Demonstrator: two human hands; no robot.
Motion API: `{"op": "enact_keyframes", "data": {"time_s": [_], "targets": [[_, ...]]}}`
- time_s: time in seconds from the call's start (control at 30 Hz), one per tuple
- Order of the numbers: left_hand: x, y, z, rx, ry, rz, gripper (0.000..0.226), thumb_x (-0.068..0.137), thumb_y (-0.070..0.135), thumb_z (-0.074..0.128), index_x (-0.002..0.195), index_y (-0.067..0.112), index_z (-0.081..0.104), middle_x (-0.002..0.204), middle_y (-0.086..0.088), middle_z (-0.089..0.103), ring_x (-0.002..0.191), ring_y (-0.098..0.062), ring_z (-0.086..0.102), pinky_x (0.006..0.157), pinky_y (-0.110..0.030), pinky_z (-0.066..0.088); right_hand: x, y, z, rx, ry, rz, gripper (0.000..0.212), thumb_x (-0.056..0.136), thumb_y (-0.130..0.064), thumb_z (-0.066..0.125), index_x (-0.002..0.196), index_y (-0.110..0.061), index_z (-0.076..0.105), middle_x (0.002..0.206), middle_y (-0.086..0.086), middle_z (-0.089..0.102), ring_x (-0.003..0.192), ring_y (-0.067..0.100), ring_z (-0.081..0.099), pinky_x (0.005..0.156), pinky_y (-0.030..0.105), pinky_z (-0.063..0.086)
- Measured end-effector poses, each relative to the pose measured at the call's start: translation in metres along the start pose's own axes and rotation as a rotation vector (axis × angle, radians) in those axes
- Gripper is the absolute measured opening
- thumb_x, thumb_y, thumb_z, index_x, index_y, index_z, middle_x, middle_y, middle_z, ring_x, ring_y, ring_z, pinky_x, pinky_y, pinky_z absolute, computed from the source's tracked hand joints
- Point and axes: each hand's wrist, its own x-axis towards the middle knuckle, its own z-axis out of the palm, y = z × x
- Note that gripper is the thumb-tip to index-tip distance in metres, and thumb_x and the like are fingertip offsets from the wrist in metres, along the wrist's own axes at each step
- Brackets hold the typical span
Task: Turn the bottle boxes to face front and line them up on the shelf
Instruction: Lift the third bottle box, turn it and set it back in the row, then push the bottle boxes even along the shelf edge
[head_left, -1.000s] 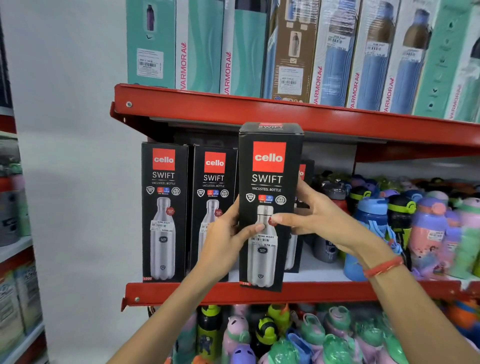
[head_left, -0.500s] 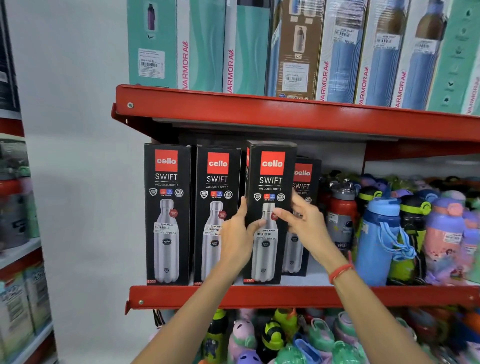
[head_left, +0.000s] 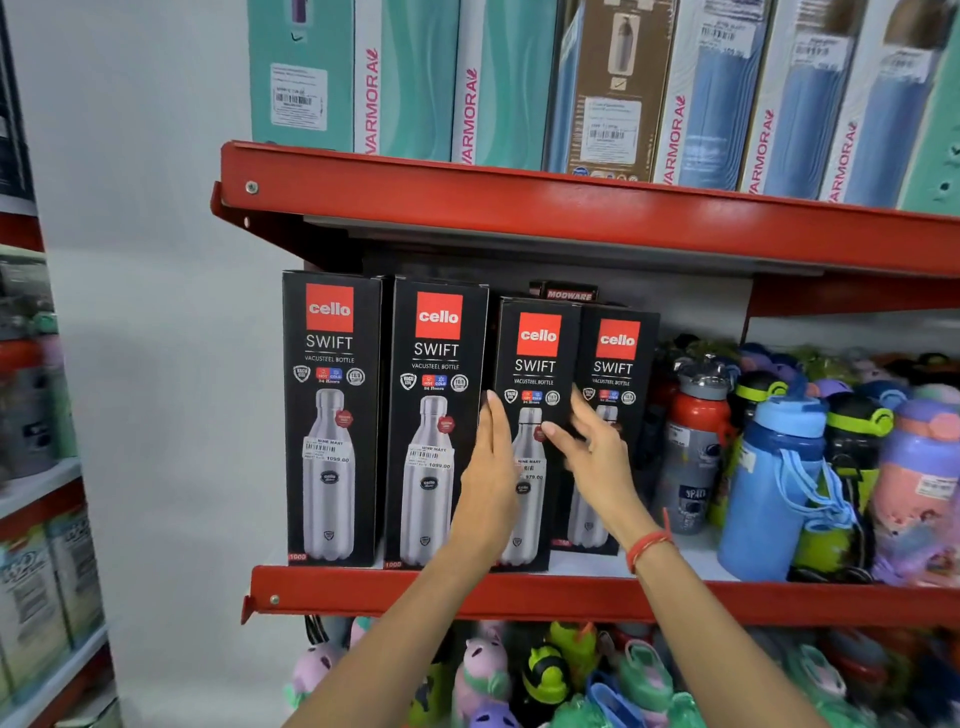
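Several black Cello Swift bottle boxes stand facing front in a row on the red middle shelf. The first box and second box are taller. The third box stands on the shelf, and the fourth box sits slightly behind it. My left hand lies flat against the third box's left edge, fingers straight. My right hand hovers in front of the third and fourth boxes with fingers spread, holding nothing. A red band is on my right wrist.
Colourful loose bottles, among them a blue bottle, crowd the shelf right of the boxes. Tall Varmora boxes fill the upper shelf. Kids' bottles fill the shelf below. A white wall lies left, with another rack at the far left.
The third box, held up in both hands, was pushed back onto the shelf beside the second box. Both hands have let go of it and opened.
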Motion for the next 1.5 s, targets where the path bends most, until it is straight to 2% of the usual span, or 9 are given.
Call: {"op": "enact_keyframes", "data": {"time_s": [0.2,0.37,0.47,0.57,0.73,0.9,1.03,1.2,1.5], "targets": [[-0.003,-0.009,0.001,0.049,0.004,0.029,0.098,0.092,-0.007,0.047,0.136,0.039,-0.027,0.161,-0.002,-0.005,0.076,-0.019,0.062,0.068,-0.031,0.057,-0.008,0.005,0.004,-0.039,0.115,-0.047,0.065,0.087,-0.009,0.066,0.141,-0.031,0.038,0.088,-0.045,0.055,0.084,-0.032,0.053,0.074,-0.006,0.04],[-0.026,-0.016,-0.004,0.295,0.026,0.226,0.097,0.075,-0.023,0.051,0.15,0.014,0.001,0.158,-0.004,-0.01,0.065,-0.018,0.052,0.054,-0.025,0.047,-0.023,-0.006,0.01,-0.087,0.179,-0.033,0.063,0.086,-0.018,0.069,0.143,-0.025,0.042,0.117,-0.014,0.061,0.1,-0.006,0.06,0.094,0.02,0.048],[-0.042,-0.03,-0.025,0.099,0.08,0.299,0.069,0.089,-0.003,0.054,0.141,0.037,0.034,0.156,0.015,0.02,0.122,-0.011,0.052,0.091,-0.034,0.053,-0.039,-0.017,0.028,-0.164,0.383,-0.16,0.047,0.092,-0.015,0.061,0.137,-0.019,0.05,0.132,0.004,0.054,0.115,0.01,0.056,0.095,0.028,0.051],[-0.052,-0.053,-0.058,0.097,0.293,0.333,0.04,0.092,0.004,0.054,0.131,0.015,0.052,0.148,-0.003,0.041,0.139,-0.013,0.035,0.114,-0.031,0.034,-0.058,-0.031,0.057,-0.156,0.398,-0.354,0.03,0.093,-0.011,0.057,0.122,-0.016,0.06,0.118,-0.001,0.053,0.103,0.008,0.059,0.089,0.025,0.054],[-0.067,-0.096,-0.111,-0.075,0.5,-0.048,0.045,0.095,0.021,0.045,0.138,0.016,0.036,0.148,-0.009,0.027,0.139,-0.015,0.028,0.114,-0.029,0.027,-0.099,-0.039,0.126,-0.065,-0.118,-0.212,0.033,0.095,-0.019,0.055,0.127,-0.022,0.056,0.118,-0.003,0.066,0.106,0.003,0.063,0.092,0.031,0.054],[-0.081,-0.133,-0.134,-0.079,0.182,-0.306,0.058,0.096,0.046,0.027,0.146,0.041,-0.003,0.153,-0.014,0.03,0.136,-0.028,0.037,0.104,-0.033,0.031,-0.121,-0.036,0.184,-0.315,-0.242,0.013,0.076,0.095,-0.035,0.049,0.153,-0.025,0.0,0.135,0.002,0.055,0.087,0.001,0.055,0.08,0.011,0.039],[-0.079,-0.147,-0.143,0.048,-0.026,-0.338,0.054,0.098,0.046,0.021,0.141,0.053,-0.011,0.078,-0.005,0.07,0.066,-0.024,0.061,0.058,-0.03,0.04,-0.115,-0.044,0.205,-0.36,-0.233,0.063,0.096,0.088,-0.022,0.053,0.146,-0.023,-0.024,0.135,0.012,0.053,0.079,0.015,0.061,0.065,0.017,0.041],[-0.079,-0.149,-0.157,0.044,-0.025,-0.286,0.056,0.099,0.033,0.027,0.141,0.054,-0.002,0.052,0.007,0.051,0.053,-0.019,0.053,0.053,-0.026,0.037,-0.112,-0.052,0.212,-0.399,-0.182,0.082,0.094,0.089,-0.027,0.053,0.149,-0.022,-0.019,0.146,0.01,0.038,0.115,0.023,0.056,0.092,0.03,0.046],[-0.102,-0.15,-0.169,0.115,-0.01,-0.184,0.054,0.1,0.032,0.027,0.142,0.052,-0.001,0.054,-0.002,0.054,0.056,-0.026,0.057,0.056,-0.031,0.037,-0.128,-0.046,0.197,-0.407,-0.197,0.044,0.082,0.093,-0.022,0.05,0.149,-0.03,-0.008,0.118,-0.001,0.041,0.063,0.0,0.042,0.058,0.018,0.031]]}}
